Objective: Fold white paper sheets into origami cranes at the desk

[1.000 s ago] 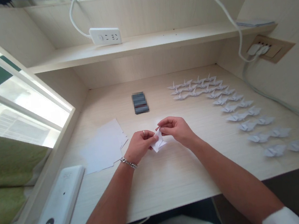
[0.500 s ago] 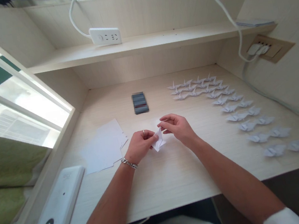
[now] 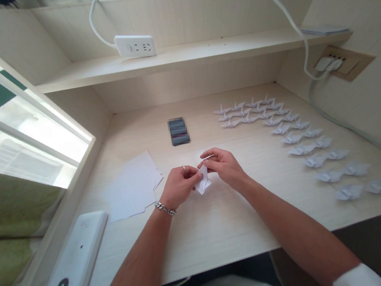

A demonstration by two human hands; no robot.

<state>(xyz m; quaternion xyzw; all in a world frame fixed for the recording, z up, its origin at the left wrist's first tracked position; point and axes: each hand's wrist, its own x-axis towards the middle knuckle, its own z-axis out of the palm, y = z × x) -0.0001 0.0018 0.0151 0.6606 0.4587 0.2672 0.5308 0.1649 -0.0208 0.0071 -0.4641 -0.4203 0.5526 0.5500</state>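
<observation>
My left hand [image 3: 179, 185] and my right hand [image 3: 223, 165] meet over the middle of the pale wooden desk [image 3: 224, 224]. Both pinch a small, partly folded piece of white paper [image 3: 203, 182] held just above the desk. The left fingers grip its left side; the right fingertips pinch its top. A ring sits on a left finger and a chain bracelet on the left wrist. To the left lies a loose pile of white paper sheets [image 3: 131, 187].
Several folded white paper cranes [image 3: 297, 139] lie in rows on the right of the desk. A dark phone [image 3: 178, 131] lies behind my hands. A white power bank [image 3: 76, 255] rests at the left edge. A power strip [image 3: 135, 45] sits on the shelf; cables run to a wall socket [image 3: 338, 62].
My right fingers have shifted slightly on the top of the folded paper, lifting away and then closing back on it. The left hand has stayed in place.
</observation>
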